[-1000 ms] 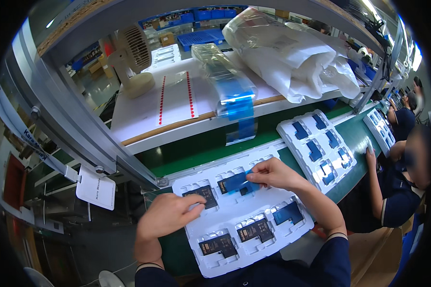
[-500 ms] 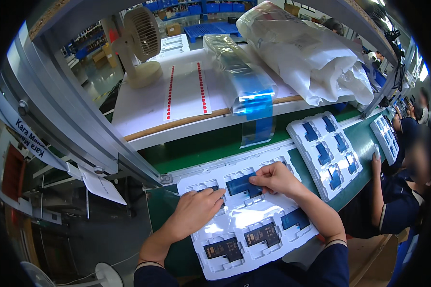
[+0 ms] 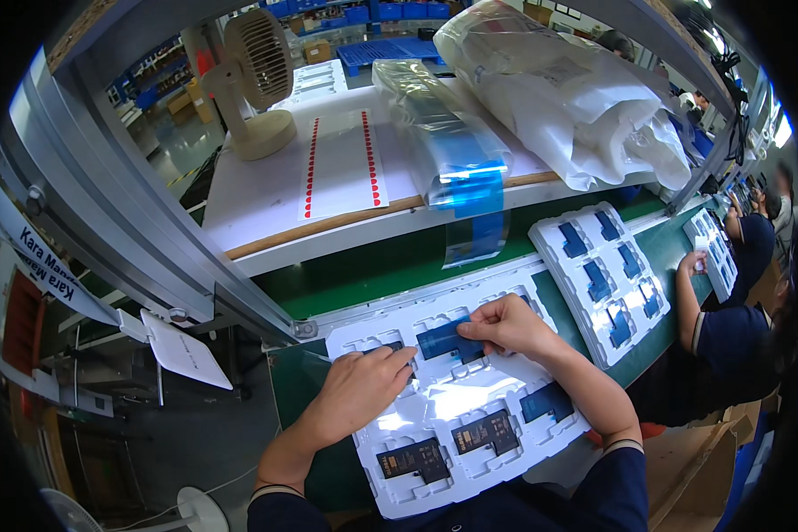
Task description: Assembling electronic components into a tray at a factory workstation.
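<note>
A white moulded tray lies in front of me with flat L-shaped battery packs in its pockets. My right hand pinches thumb and forefinger at the right end of a blue-covered battery in the far middle pocket. Whether the fingertips grip the battery or only its blue film is hard to see. My left hand rests over the far left pocket, fingers laid forward, partly hiding a dark battery. Two black batteries sit in the near row beside another blue-covered battery.
To the right stands a second tray of blue-covered batteries; beyond it, a co-worker's hand is near a third tray. The shelf above carries a fan, a label sheet, clear film sleeves and a plastic bag.
My hands stay almost in place, the right still pinching at the blue-covered battery. The co-worker on the right has shifted, with the hand now nearer the third tray.
</note>
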A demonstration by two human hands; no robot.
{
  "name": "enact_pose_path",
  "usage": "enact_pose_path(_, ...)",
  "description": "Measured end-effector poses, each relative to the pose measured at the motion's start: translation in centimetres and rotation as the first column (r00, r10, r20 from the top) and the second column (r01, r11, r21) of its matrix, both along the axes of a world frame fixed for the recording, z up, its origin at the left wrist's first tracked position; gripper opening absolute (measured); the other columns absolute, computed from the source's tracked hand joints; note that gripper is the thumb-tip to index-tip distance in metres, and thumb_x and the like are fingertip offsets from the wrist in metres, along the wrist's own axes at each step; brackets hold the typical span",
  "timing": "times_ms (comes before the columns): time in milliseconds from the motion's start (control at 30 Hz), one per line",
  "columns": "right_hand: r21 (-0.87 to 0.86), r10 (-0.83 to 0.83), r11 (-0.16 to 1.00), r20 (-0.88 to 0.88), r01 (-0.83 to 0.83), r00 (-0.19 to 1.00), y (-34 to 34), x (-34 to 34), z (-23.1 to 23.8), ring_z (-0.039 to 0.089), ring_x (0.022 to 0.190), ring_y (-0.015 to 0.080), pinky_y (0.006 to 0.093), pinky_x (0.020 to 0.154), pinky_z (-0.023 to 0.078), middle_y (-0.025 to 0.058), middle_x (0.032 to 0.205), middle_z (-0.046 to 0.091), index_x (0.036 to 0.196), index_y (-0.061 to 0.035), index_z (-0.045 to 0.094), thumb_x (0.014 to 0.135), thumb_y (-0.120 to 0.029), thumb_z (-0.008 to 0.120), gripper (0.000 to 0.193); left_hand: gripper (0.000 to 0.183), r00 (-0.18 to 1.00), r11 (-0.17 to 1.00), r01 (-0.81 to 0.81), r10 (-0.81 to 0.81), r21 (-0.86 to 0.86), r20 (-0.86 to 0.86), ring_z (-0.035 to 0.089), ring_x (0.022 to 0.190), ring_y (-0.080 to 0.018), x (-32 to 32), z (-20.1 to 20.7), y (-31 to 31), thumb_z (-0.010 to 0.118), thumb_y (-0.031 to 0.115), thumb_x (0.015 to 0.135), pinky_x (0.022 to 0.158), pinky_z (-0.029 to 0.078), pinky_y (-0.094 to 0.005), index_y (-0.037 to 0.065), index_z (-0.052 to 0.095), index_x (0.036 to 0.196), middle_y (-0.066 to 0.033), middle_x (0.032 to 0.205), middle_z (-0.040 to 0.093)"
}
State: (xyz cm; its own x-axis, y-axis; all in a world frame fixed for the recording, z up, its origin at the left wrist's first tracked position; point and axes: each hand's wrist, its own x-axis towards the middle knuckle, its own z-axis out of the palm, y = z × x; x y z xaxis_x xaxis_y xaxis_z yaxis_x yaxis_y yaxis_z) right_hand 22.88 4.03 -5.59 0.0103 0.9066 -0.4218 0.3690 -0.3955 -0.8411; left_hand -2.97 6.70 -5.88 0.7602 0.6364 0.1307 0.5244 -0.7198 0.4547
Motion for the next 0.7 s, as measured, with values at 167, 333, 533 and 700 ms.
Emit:
enact_pose_path(167, 0.009, 0.008, 1.000, 0.028, -0.008, 1.000, 0.0, 0.0, -0.2, 0.048, 0.044, 0.0038, 0.0189, 0.041, 0.031, 0.0002, 0.055, 0.059, 0.075, -0.0052, 0.069, 0.086, -0.027, 0.072, 0.024, 0.025, 1.000, 1.000, -0.004, 0.004, -0.004, 0.000, 0.066, 0.070, -0.0300, 0.2, -0.2, 0.0, 0.060, 0.020, 0.089, 0.066, 0.053, -0.0383, 0.007, 0.067, 0.110, -0.0133, 0.083, 0.067)
enact_pose_path(333, 0.036, -0.001, 0.999, 0.018, 0.000, 1.000, 0.0, 0.0, -0.2, 0.053, 0.045, 0.0061, 0.0214, 0.039, 0.035, 0.0046, 0.057, 0.062, 0.081, -0.0008, 0.072, 0.082, -0.023, 0.074, 0.022, 0.026, 1.000, 1.000, -0.005, 0.004, 0.020, 0.018, 0.066, 0.070, -0.0295, 0.7, -0.6, 0.0, 0.059, 0.018, 0.090, 0.066, 0.052, -0.0382, 0.007, 0.066, 0.112, -0.0131, 0.082, 0.066)
enact_pose_path(533, 0.024, -0.003, 1.000, 0.015, 0.003, 1.000, 0.0, 0.0, -0.1, 0.054, 0.045, 0.0064, 0.0216, 0.040, 0.035, 0.0050, 0.057, 0.062, 0.083, -0.0003, 0.073, 0.082, -0.022, 0.073, 0.022, 0.028, 1.000, 1.000, 0.012, -0.011, 0.026, -0.008, 0.065, 0.069, -0.0293, 1.0, -0.8, -0.1, 0.058, 0.017, 0.089, 0.065, 0.051, -0.0385, 0.008, 0.065, 0.116, -0.0118, 0.081, 0.064)
enact_pose_path(700, 0.049, -0.005, 0.999, 0.055, 0.003, 0.998, -0.1, -0.4, 0.2, 0.054, 0.046, 0.0066, 0.0217, 0.042, 0.038, 0.0052, 0.057, 0.062, 0.080, 0.0004, 0.073, 0.082, -0.021, 0.073, 0.022, 0.029, 0.999, 0.998, 0.026, -0.023, 0.062, -0.048, 0.064, 0.067, -0.0291, 1.0, -0.7, -0.3, 0.057, 0.016, 0.089, 0.065, 0.051, -0.0392, 0.009, 0.064, 0.117, -0.0108, 0.080, 0.061)
